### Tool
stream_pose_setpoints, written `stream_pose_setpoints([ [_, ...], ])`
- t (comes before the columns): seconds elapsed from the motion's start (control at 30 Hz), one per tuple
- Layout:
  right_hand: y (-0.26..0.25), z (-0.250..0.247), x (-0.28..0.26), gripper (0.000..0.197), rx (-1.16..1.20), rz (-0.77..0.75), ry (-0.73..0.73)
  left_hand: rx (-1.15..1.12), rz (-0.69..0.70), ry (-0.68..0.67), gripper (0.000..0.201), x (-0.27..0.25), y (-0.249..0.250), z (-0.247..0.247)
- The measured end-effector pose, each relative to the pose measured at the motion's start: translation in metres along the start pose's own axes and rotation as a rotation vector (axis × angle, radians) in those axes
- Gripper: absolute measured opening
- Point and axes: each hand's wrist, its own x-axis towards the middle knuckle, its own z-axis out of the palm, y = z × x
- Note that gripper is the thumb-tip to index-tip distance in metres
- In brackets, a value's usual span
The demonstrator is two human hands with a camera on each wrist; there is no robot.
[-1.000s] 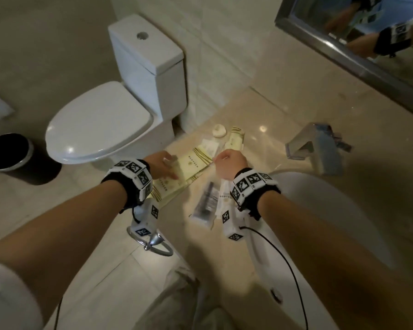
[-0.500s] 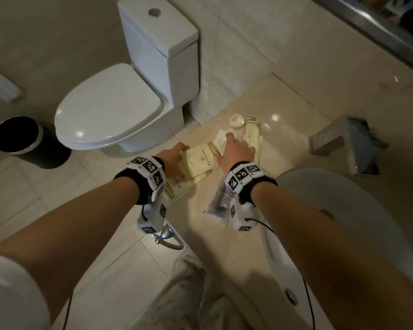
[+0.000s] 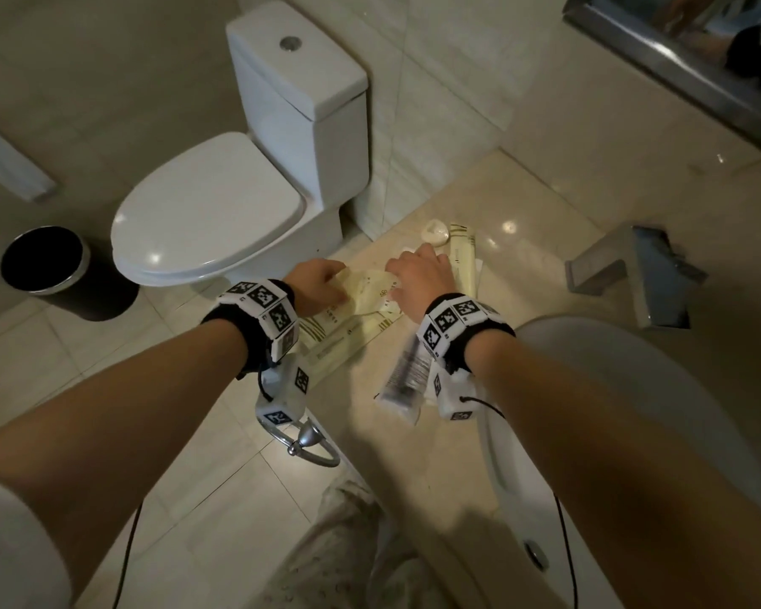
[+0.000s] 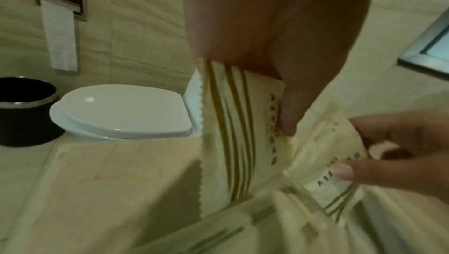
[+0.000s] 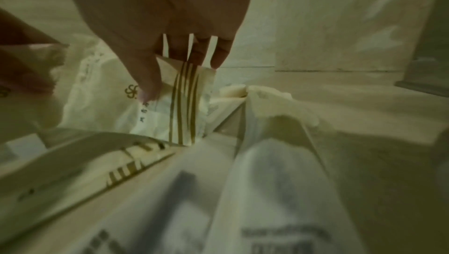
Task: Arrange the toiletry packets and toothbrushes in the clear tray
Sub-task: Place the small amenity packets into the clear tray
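Hands work side by side: the left hand (image 3: 319,285) pinches one cream packet with gold stripes (image 4: 233,133), the right hand (image 3: 420,279) pinches a second packet (image 5: 179,102). More long packets (image 3: 335,345) lie on the desk (image 3: 523,204) under them, long axis pointing away-right. I cannot make out the clear tray.

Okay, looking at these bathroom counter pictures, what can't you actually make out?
- Clear tray: no view shows its outline; packets and both hands cover that spot.
- Print on the packets: too blurred in both wrist views.
- Clear wrapper: contents blurred in the head view, partly under the right wrist.
- Mirror: cut off by the head view's edge.
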Motion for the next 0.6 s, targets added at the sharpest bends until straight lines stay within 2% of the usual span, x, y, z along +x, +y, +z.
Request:
stream_pose_setpoints([
  [0.2, 0.028, -0.038, -0.022, 0.039, 0.155, 0.172, 0.115, -0.152, 0.034, 0.179, 0.025, -0.001, 0.035, -0.016],
  [0.3, 0.042, -0.058, -0.036, 0.042, 0.371, 0.266, 0.157, -0.215, 0.060, 0.222, 0.028, 0.001, 0.056, -0.019],
  [0.4, 0.066, -0.078, -0.057, 0.053, 0.631, 0.420, 0.257, -0.290, 0.138, 0.228, 0.029, 0.002, 0.094, -0.015],
  [0.5, 0.091, -0.092, -0.087, 0.057, 0.866, 0.566, 0.411, -0.385, 0.220, 0.231, 0.046, 0.000, 0.136, -0.004],
  [0.6, 0.114, -0.103, -0.126, 0.048, 0.995, 0.607, 0.540, -0.370, 0.320, 0.237, 0.061, -0.003, 0.174, 0.009],
])
